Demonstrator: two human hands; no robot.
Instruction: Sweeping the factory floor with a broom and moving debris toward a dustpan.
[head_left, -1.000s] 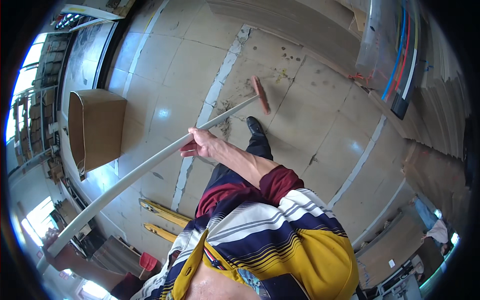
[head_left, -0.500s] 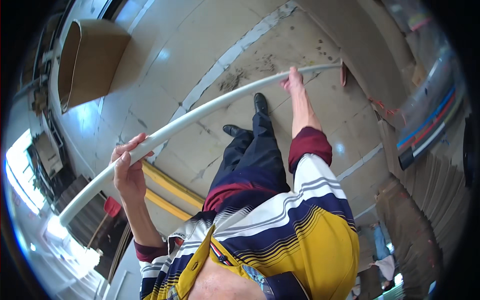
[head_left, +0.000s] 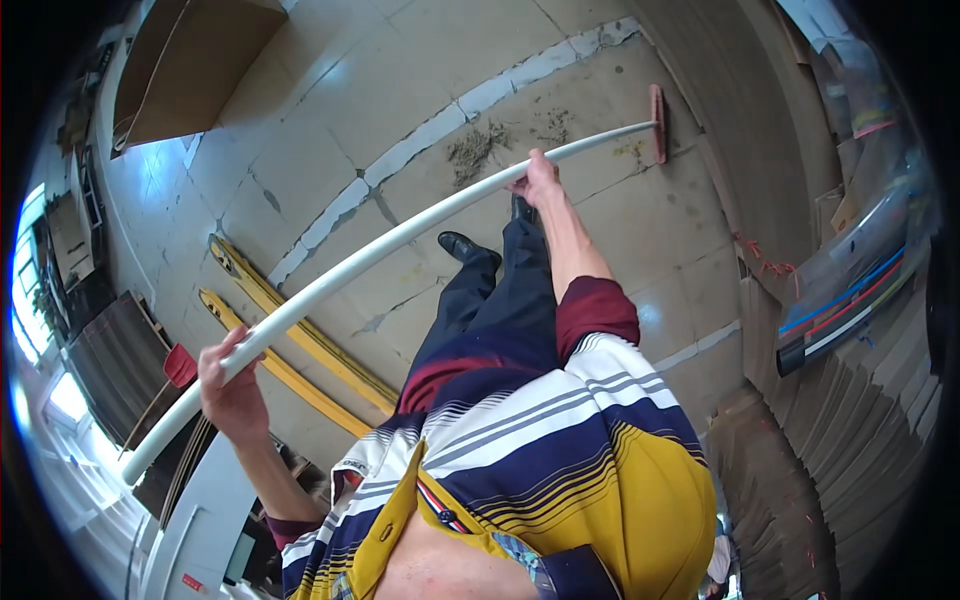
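A long white broom handle [head_left: 390, 240] slants across my body from lower left to upper right. At its far right end a narrow pinkish-red broom head [head_left: 658, 125] rests on the tiled floor beside a cardboard edge. My left hand [head_left: 232, 388] is closed round the upper part of the handle. Farther down toward the head, my right hand [head_left: 538, 178] grips the same handle with its arm stretched out. Beyond that hand lies a patch of dark dirt [head_left: 475, 152] on the floor. My shoes are just below the handle.
An open cardboard box [head_left: 195, 70] stands at the far left. Two yellow forks [head_left: 300, 335] lie low on the floor left of my legs. Stacked cardboard [head_left: 850, 430] lines the right side, near coloured tubes [head_left: 840, 300]. A red scoop [head_left: 180, 366] is near my left hand.
The broom head, mostly hidden behind cardboard before, now shows fully. Both hands sit lower and farther left in the view, still on the handle. The view has shifted, showing more of the yellow forks.
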